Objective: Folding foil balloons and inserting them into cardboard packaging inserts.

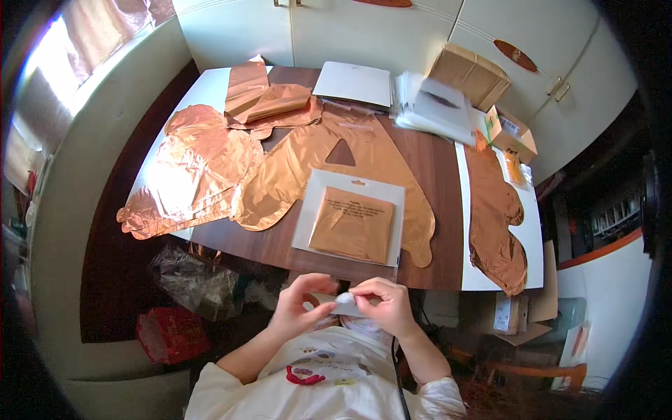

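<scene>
While both hands meet below the table edge, left hand (301, 302) and right hand (383, 305) pinch a small crinkly white wad (346, 299) between fingertips | risk: thin stuff could tear or slip if tugged | beyond the hands: flat packet (352, 224), shiny copper foil balloons (196, 175), wood table (434, 175)

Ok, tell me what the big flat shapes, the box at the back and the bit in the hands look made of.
Flat shapes: thin copper-coloured foil, shiny and creased. Box: brown cardboard, matt. Bit pinched between both hands' fingers: looks like crumpled clear or whitish film, too small to be sure.
</scene>
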Demonstrator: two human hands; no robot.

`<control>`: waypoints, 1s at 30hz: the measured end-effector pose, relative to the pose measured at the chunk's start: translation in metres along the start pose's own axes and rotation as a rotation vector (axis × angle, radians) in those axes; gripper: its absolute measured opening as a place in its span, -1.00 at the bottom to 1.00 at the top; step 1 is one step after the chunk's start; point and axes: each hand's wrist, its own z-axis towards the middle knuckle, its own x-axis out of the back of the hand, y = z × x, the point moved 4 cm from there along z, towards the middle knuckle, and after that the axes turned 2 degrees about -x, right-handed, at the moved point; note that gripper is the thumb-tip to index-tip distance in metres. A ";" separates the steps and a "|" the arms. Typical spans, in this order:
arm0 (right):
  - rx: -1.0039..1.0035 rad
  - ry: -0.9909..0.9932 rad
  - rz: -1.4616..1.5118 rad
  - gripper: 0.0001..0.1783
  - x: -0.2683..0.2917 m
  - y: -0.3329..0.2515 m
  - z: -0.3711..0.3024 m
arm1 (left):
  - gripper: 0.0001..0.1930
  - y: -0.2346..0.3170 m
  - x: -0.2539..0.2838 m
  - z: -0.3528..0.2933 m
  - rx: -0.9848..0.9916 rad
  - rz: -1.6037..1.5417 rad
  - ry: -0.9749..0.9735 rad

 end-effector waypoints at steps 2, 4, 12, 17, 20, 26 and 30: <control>0.064 0.026 -0.141 -0.86 -0.003 -0.001 0.004 | -0.45 0.013 -0.007 0.008 -0.035 0.149 -0.147; 0.090 -0.007 -0.171 -0.87 -0.007 -0.006 0.007 | -0.56 0.014 -0.008 0.010 -0.043 0.184 -0.155; 0.403 -0.107 -0.823 -0.50 0.011 0.007 0.054 | -0.92 -0.005 0.020 0.020 0.165 -0.059 0.122; 0.451 -0.169 -0.978 -0.47 0.016 0.026 0.063 | -0.92 -0.006 0.030 0.033 0.113 -0.087 0.229; 0.540 -0.164 -1.042 -0.52 0.013 0.023 0.063 | -0.89 -0.013 0.030 0.035 0.133 -0.127 0.212; 0.624 -0.136 -1.014 -0.65 0.015 0.014 0.066 | -0.85 0.012 0.016 0.036 -0.193 0.388 0.166; 0.520 -0.121 -0.856 -0.72 0.022 0.002 0.072 | -0.79 0.028 -0.008 0.038 -0.727 0.913 0.116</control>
